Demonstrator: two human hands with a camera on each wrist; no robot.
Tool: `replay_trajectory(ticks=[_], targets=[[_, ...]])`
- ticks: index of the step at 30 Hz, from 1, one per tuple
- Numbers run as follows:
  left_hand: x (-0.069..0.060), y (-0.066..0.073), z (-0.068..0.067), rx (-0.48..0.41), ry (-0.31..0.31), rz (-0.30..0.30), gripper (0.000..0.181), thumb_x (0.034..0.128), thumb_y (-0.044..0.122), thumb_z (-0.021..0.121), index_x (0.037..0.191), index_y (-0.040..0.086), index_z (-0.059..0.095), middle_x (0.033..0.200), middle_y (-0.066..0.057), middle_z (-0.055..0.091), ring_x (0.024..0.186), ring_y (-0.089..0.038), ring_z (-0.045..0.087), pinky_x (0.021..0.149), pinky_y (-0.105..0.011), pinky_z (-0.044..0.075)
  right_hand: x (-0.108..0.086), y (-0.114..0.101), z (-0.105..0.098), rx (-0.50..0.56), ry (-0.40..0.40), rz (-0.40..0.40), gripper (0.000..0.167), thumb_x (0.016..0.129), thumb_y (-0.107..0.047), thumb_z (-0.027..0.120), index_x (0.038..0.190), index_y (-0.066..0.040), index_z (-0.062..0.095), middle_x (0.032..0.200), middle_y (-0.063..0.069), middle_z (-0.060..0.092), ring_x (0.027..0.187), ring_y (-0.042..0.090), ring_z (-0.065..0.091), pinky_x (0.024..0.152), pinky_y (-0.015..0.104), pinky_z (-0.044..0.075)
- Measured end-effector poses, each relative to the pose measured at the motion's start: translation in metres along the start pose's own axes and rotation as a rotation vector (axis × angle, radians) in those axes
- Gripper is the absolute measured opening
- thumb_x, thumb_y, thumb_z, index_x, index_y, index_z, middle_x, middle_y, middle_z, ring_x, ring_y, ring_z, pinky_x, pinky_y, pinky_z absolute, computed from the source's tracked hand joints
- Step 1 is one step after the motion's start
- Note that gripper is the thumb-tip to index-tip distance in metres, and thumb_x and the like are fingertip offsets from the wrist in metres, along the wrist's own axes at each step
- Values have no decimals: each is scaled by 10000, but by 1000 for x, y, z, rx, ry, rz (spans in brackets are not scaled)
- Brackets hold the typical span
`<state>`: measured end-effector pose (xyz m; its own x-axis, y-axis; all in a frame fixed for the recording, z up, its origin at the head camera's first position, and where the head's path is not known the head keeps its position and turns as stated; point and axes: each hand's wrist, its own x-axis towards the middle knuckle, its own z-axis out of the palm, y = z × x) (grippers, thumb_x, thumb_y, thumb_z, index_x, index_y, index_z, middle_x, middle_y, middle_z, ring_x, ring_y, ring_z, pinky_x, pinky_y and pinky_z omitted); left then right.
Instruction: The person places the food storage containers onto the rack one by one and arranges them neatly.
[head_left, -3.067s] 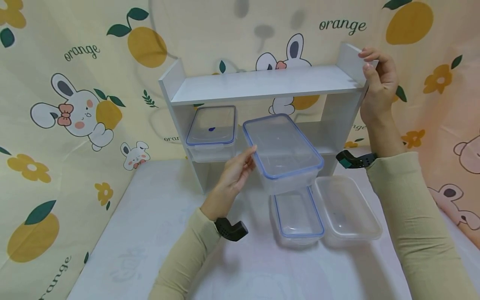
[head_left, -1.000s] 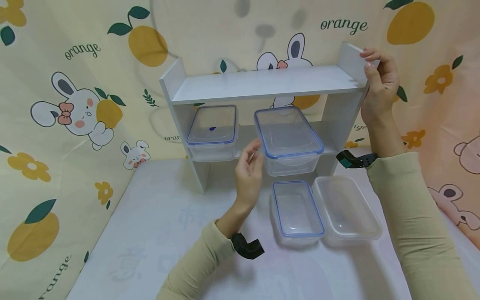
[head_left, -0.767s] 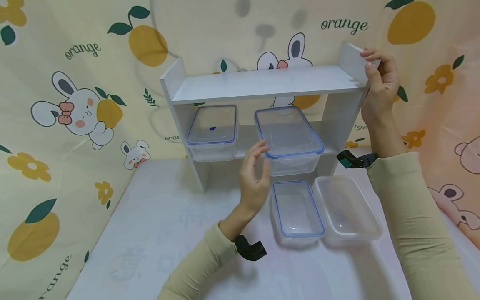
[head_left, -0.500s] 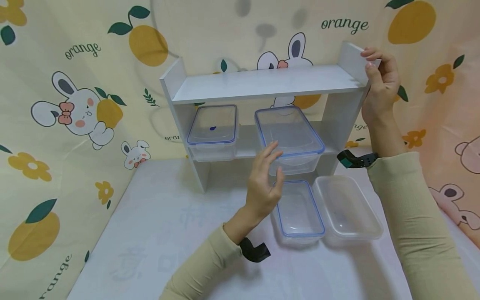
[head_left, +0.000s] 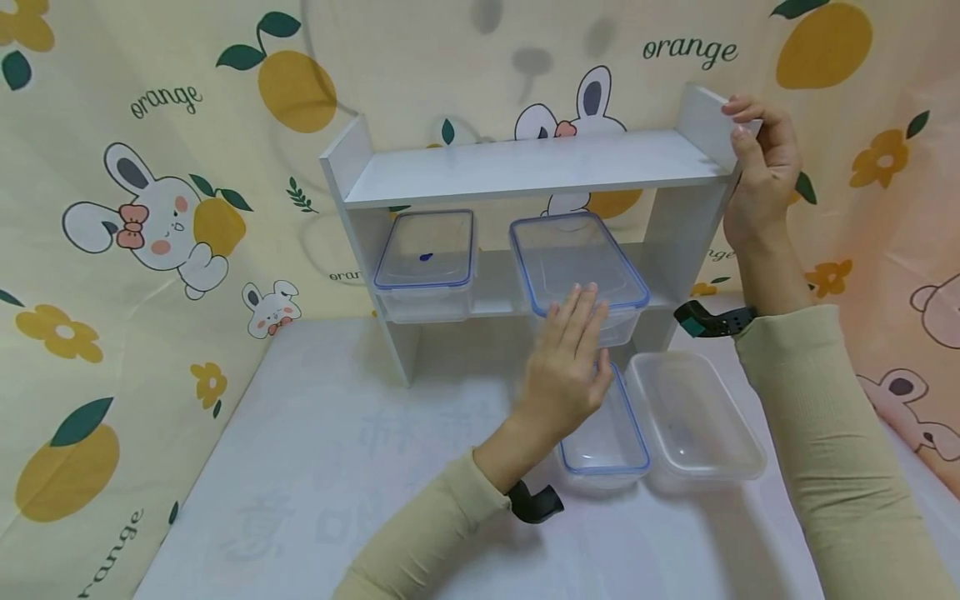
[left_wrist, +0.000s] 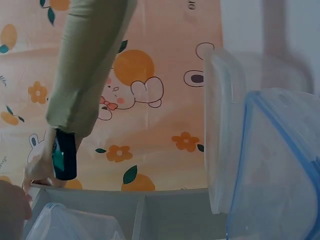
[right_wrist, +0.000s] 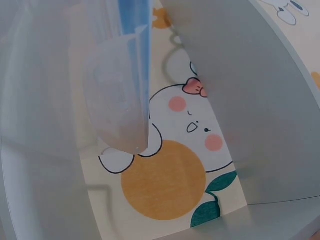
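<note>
You have two hands in view, one left hand (head_left: 564, 379) and one right hand (head_left: 763, 175), plus two sleeves (head_left: 840, 433) and two black wrist devices (head_left: 712, 320). You count four plastic containers: three blue-rimmed containers (head_left: 577, 254), two in the shelf and one below, and one plain translucent container (head_left: 697, 417). Before you stands one white shelf unit (head_left: 540, 171), with two horizontal boards and two side panels.

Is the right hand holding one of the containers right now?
No, the right hand grips the upper right edge of the white shelf and holds nothing else.
</note>
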<state>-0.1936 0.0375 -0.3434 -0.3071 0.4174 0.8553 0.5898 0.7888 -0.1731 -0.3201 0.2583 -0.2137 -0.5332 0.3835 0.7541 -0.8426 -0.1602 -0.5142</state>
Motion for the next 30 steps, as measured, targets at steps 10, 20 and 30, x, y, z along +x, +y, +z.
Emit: replay_trajectory(ticks=[10,20,30], targets=[[0,15,9,151,-101,6,502,889,274,561,1355,90,524,1465,-64,500,1398,-227,432,1183,-381,335,0,0,1,6,1,-2,172,896,34,490,912,-60,633,1048,48,665,1217,255,504,1151,298,304],[1,13,10,227,-145,-32,553,876,315,581,1390,135,484,1485,-22,473,1396,-182,411,1196,-354,296,-1,-1,2,17,-2,7,164,898,32,492,912,-55,631,1044,43,660,1217,256,498,1157,295,294],[1,5,15,248,-157,-45,576,862,319,613,1394,141,480,1481,-21,469,1382,-175,410,1205,-349,302,0,2,0,10,0,-5,168,897,32,495,921,-58,635,1052,49,664,1215,268,499,1155,309,290]])
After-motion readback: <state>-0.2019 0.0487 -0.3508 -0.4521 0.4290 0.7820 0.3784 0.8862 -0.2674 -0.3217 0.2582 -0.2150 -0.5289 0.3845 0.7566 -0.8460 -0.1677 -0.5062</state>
